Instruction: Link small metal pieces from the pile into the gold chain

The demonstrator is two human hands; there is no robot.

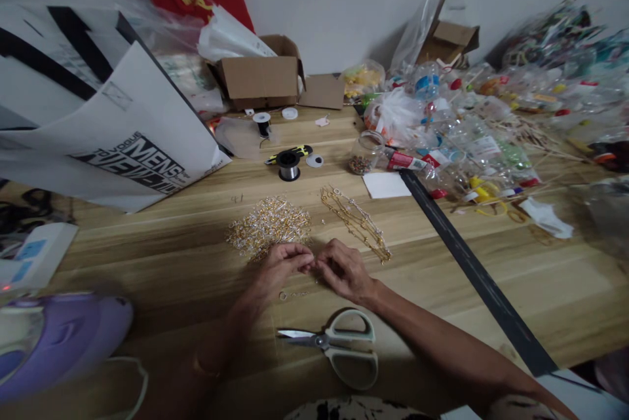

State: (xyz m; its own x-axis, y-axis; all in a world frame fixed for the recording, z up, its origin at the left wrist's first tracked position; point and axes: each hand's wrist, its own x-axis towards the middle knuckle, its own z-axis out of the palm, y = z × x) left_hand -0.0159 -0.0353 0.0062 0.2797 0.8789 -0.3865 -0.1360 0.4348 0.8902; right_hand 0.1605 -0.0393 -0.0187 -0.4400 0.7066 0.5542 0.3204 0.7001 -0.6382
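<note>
My left hand (289, 259) and my right hand (344, 268) meet fingertip to fingertip over the wooden table, each in a pinch. Whatever they pinch is too small to make out. Behind my left hand spreads a pile of small gold and silver metal rings and pins (270, 223). Several thin gold and silver chains (358, 223) lie stretched out beyond my right hand. A short chain with a ring (289, 295) rests on the table just below my hands. Nearer to me lie scissors (339, 344) with pale handles, blades parted and pointing left.
Wire spools (288, 164), a yellow-black cutter (304, 149) and a jar of beads (366, 152) stand farther back. A white paper bag (122, 145) and a purple iron (69, 341) are at left. Plastic bottles (484, 145) crowd the right, past a dark strip (472, 269).
</note>
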